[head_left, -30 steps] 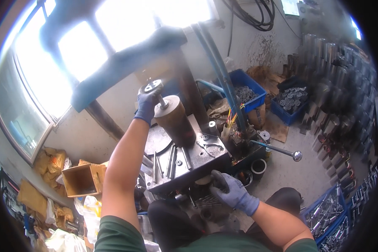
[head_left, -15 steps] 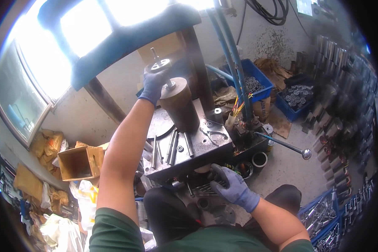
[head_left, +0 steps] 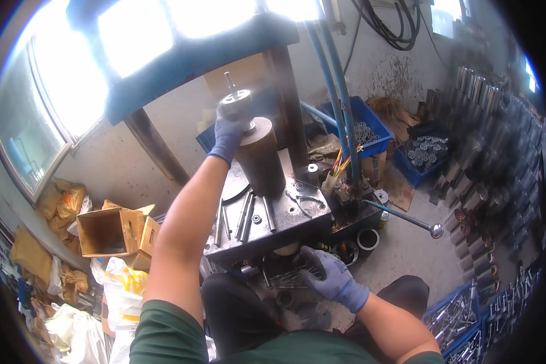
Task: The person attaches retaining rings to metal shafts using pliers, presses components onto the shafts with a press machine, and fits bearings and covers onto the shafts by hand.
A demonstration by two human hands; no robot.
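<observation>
My left hand (head_left: 227,134), in a blue glove, grips a round metal part with a thin shaft (head_left: 235,100) and holds it just above a tall brown steel cylinder (head_left: 261,159). The cylinder stands upright on the grey steel bed (head_left: 285,225) of a blue-framed press. My right hand (head_left: 329,277), also gloved, reaches under the bed's front edge and rests on a wire rack (head_left: 288,278) with small metal parts; what its fingers hold is hidden. Rods and loose tools lie flat on the bed beside the cylinder.
A lever with a ball end (head_left: 435,230) sticks out to the right of the press. Blue crates of metal parts (head_left: 370,124) stand behind it, with racks of steel tubes (head_left: 497,145) at right. An open cardboard box (head_left: 106,232) and bags lie on the floor at left.
My left hand has carried the shafted metal part a little right, over the top of the brown cylinder. My right hand stays low at the wire rack under the bed.
</observation>
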